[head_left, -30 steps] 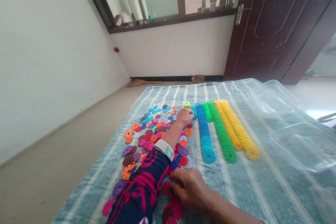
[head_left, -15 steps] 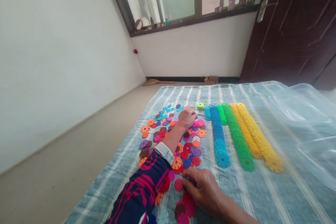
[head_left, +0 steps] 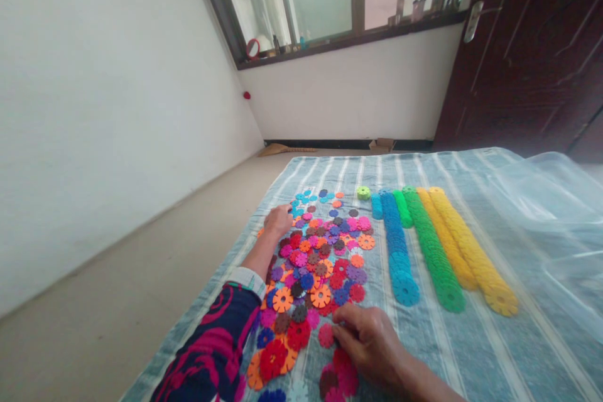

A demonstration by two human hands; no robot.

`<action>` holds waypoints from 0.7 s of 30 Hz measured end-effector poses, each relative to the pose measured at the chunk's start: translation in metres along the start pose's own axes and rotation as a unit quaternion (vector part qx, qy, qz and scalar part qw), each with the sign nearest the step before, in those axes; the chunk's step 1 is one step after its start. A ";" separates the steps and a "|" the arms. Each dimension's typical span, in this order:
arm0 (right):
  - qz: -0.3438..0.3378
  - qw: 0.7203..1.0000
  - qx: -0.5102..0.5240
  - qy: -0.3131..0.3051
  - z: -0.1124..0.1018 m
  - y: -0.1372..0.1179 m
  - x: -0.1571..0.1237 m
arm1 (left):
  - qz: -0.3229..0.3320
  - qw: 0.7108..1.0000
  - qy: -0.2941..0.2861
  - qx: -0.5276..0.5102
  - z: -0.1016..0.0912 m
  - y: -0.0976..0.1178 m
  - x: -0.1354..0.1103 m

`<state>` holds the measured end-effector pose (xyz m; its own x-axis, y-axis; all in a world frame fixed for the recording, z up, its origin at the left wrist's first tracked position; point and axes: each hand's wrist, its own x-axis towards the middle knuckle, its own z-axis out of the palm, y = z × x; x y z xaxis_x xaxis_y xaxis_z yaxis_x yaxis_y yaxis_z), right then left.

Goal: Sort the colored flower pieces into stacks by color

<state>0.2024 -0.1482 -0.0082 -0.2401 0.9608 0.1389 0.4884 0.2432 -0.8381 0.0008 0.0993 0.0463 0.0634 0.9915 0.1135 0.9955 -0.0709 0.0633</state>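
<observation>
Loose flower-shaped plastic discs point(head_left: 320, 295) in orange, red, pink, purple, brown and blue lie in a wide pile on the cloth. My left hand point(head_left: 279, 220) is at the pile's far left edge, beside several light blue discs point(head_left: 301, 201). Its fingers are drawn together, and what they hold, if anything, is hidden. Nearer to me, my right hand point(head_left: 374, 339) rests at the pile's right side, thumb and forefinger curled close together. Just left of its fingertips lies a pink disc point(head_left: 326, 335). I cannot make out whether anything is between those fingers.
Overlapping rows of blue discs point(head_left: 394, 245), green discs point(head_left: 431, 257) and yellow discs point(head_left: 471, 251) run along the right. A small lime-green stack point(head_left: 363, 192) stands at the back. Clear plastic containers point(head_left: 546, 191) sit at the right edge of the striped cloth point(head_left: 348, 166).
My left hand has moved left from the pile's upper middle to its far left edge, uncovering discs under the forearm. The right hand stays nearly where it was. The view has shifted slightly.
</observation>
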 end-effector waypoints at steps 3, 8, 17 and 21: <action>0.003 1.000 0.001 -0.004 0.000 0.001 0.000 | 0.017 1.000 0.019 0.003 0.005 0.000 -0.009; 0.004 1.000 0.001 -0.005 0.000 0.000 0.000 | 0.074 0.996 0.047 -0.011 0.011 -0.004 -0.027; -0.001 1.000 0.004 -0.006 -0.002 -0.002 -0.001 | 0.030 0.989 0.069 -0.127 0.001 -0.013 -0.041; -0.001 1.000 0.003 -0.010 -0.003 -0.003 0.000 | -0.011 0.990 0.081 -0.113 -0.002 -0.017 -0.040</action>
<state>0.2036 -0.1488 -0.0041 -0.2572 0.9575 0.1305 0.4824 0.2443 -0.8412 -0.0191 0.0608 0.0429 0.0113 0.9640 0.2656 0.9541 -0.0899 0.2856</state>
